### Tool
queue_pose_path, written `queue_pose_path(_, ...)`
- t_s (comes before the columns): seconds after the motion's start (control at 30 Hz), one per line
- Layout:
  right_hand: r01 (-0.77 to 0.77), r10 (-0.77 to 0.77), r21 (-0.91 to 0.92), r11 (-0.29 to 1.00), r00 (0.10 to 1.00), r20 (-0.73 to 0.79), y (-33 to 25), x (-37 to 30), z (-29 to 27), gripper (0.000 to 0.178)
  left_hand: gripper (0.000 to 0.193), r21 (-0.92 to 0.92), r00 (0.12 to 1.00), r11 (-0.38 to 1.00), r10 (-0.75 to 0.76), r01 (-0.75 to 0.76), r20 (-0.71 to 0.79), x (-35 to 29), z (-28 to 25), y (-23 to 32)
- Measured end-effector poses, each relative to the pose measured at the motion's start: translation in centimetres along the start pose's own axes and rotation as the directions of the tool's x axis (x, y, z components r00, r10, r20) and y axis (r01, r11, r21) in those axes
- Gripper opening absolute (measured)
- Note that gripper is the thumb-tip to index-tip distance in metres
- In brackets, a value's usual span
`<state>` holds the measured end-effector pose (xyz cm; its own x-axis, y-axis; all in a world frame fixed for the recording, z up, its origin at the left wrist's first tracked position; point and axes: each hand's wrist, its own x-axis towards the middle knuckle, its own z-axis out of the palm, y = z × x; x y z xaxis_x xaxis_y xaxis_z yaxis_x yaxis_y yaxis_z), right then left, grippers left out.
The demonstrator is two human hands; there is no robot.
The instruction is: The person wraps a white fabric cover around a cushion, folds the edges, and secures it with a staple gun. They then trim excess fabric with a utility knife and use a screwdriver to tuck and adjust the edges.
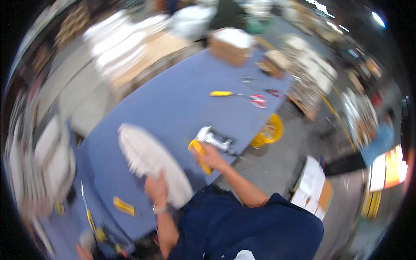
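Observation:
An oval off-white piece (151, 160), seemingly a fringed textile, lies on the blue table (151, 112) in front of me. My left hand (157, 189) is at its near left edge, with fingers curled on it. My right hand (211, 157) is closed around a yellow handle (200, 157). Just beyond that hand is a silver and black tool (215, 138); blur hides whether it joins the handle. A small yellow piece (124, 206) lies left of my left hand.
Farther along the table are a yellow-handled tool (221, 93), a red and white round thing (258, 101) and cardboard boxes (232, 45). A yellow bucket (273, 131) stands beside the right edge. A person (376, 145) is at the right; another person's hand (84, 252) shows lower left.

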<state>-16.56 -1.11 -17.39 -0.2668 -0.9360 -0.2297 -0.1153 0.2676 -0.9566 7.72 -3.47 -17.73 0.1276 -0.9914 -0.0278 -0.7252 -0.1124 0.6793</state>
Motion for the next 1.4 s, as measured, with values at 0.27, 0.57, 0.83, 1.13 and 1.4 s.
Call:
queue_pose_path(0.27,-0.061,-0.020,0.216,0.974,0.935,0.353,-2.5,6.1,0.3,0.024,0.061,0.019,0.985,0.988,-0.149,0.151,-0.085,-1.0,1.8,4.0)
queue_pose_path(0.57,-0.102,-0.027,0.316,0.943,0.925,0.379,-3.7,12.2,4.5,0.026,0.053,-0.097,0.907,0.942,-0.336,0.322,-0.255,-3.3,6.9,5.5)
queue_pose_path(0.83,-0.093,-0.083,0.304,0.948,0.850,0.520,-4.4,12.8,6.0,0.025,0.069,-0.244,0.949,0.964,-0.173,0.108,-0.263,1.6,3.1,5.0)
queue_pose_path(1.13,-0.160,-0.035,0.281,0.946,0.814,0.580,-3.6,14.3,6.9,0.026,0.052,0.174,0.795,0.976,0.209,-0.132,-0.570,14.9,-0.8,5.8)
queue_pose_path(1.4,-0.170,0.086,0.105,0.980,0.832,0.548,-2.0,16.1,6.1,0.021,0.038,-0.026,0.902,0.999,-0.028,0.019,-0.431,17.8,1.4,4.4)
